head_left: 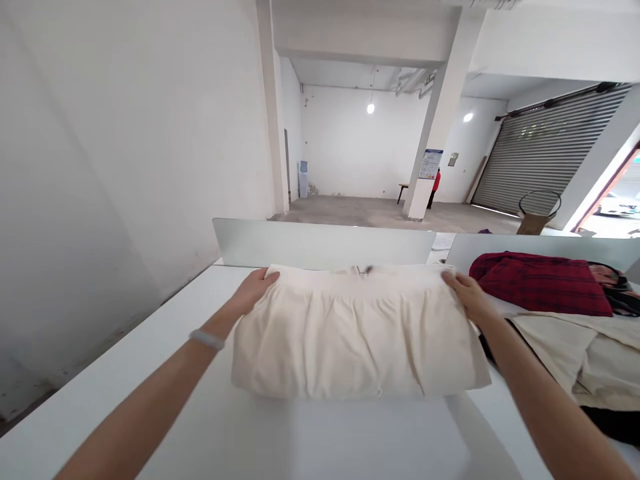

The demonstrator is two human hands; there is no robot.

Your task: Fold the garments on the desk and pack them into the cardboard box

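A cream garment with a gathered elastic waistband (353, 340) is stretched wide between my hands over the white table. Its waistband runs along the far side, and its body hangs toward me in soft pleats. The frame does not settle whether it is a skirt, shorts or trousers. My left hand (254, 292) pinches the left end of the waistband, thumb on top. Opposite it, my right hand (466, 295) grips the right end in the same way. A small dark blurred spot shows at the middle of the waistband.
To the right lie a dark red plaid cloth (540, 283), another cream garment (595, 353) and black fabric (613, 423). A low frosted divider (325, 241) borders the far side of the white table (210, 427). A wall rises on the left. A person in red (436, 183) stands far behind a pillar.
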